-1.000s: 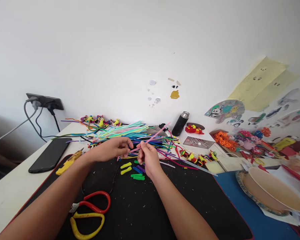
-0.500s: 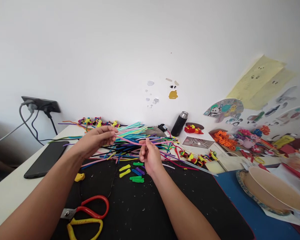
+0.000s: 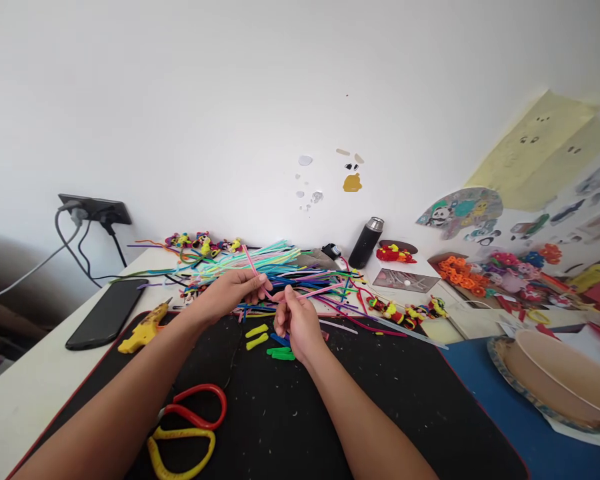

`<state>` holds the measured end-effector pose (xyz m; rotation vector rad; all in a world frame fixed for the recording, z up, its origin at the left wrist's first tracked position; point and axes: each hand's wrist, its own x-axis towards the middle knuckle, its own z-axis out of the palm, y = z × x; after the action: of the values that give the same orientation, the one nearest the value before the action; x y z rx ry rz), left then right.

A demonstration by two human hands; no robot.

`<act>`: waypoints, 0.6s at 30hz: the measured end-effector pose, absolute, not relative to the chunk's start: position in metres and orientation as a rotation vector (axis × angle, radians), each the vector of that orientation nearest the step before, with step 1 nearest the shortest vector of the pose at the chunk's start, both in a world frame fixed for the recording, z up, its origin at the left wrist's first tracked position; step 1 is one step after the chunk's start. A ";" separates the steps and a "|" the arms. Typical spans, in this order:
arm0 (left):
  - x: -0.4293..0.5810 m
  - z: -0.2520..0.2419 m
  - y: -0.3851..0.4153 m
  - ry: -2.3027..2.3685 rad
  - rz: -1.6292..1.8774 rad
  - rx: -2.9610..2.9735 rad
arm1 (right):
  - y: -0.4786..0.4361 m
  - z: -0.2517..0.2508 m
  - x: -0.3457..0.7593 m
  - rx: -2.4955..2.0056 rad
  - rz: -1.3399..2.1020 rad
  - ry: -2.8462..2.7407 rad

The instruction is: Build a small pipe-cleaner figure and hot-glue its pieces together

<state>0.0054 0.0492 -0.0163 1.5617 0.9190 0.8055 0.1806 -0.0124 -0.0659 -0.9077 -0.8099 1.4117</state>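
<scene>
A pink pipe cleaner (image 3: 324, 290) runs between my hands above the near edge of the pile, bent in the middle with both ends sticking out. My left hand (image 3: 237, 292) pinches it left of the bend, one end pointing up and away. My right hand (image 3: 297, 320) is closed on it between thumb and fingers, the other end reaching right. Behind them spreads a heap of coloured pipe cleaners (image 3: 265, 257). Just below lie short folded pieces: yellow ones (image 3: 257, 341), green ones (image 3: 281, 354), and a blue one partly hidden by my right hand.
Scissors (image 3: 187, 433) with red and yellow handles and a yellow glue gun (image 3: 145, 328) lie on the black mat (image 3: 260, 427). A phone (image 3: 105, 313) is at left. Further right stand a black flask (image 3: 367, 243), a white box (image 3: 405, 277) and a bowl (image 3: 570, 373).
My left hand has moved right and down towards my right hand. The pink pipe cleaner, nearly straight before, is now bent, its left end pointing up. The view has shifted slightly.
</scene>
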 end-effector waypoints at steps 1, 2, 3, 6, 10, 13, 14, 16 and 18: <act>0.006 -0.017 0.049 0.913 0.808 1.558 | -0.015 -0.065 0.181 -0.909 1.416 -0.820; 0.007 -0.018 0.050 0.907 0.814 1.551 | -0.019 -0.063 0.182 -0.908 1.421 -0.832; 0.007 -0.018 0.049 0.899 0.819 1.540 | -0.022 -0.062 0.184 -0.904 1.423 -0.844; 0.006 -0.016 0.049 0.855 0.818 1.472 | -0.030 -0.055 0.187 -0.887 1.427 -0.902; 0.002 -0.014 0.048 0.800 0.886 1.315 | -0.040 -0.048 0.189 -0.854 1.475 -1.005; -0.001 -0.013 0.050 0.761 0.930 1.233 | -0.049 -0.045 0.189 -0.853 1.509 -1.047; -0.001 -0.013 0.050 0.751 0.926 1.221 | -0.051 -0.044 0.190 -0.861 1.509 -1.048; -0.002 -0.012 0.050 0.743 0.897 1.216 | -0.053 -0.043 0.192 -0.887 1.484 -1.024; -0.001 -0.010 0.048 0.741 0.843 1.240 | -0.052 -0.042 0.195 -0.915 1.433 -0.976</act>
<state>-0.0014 0.0482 -0.0104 1.2396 0.7410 0.8431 0.1954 -0.0524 -0.0423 -0.9154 -0.9760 1.4332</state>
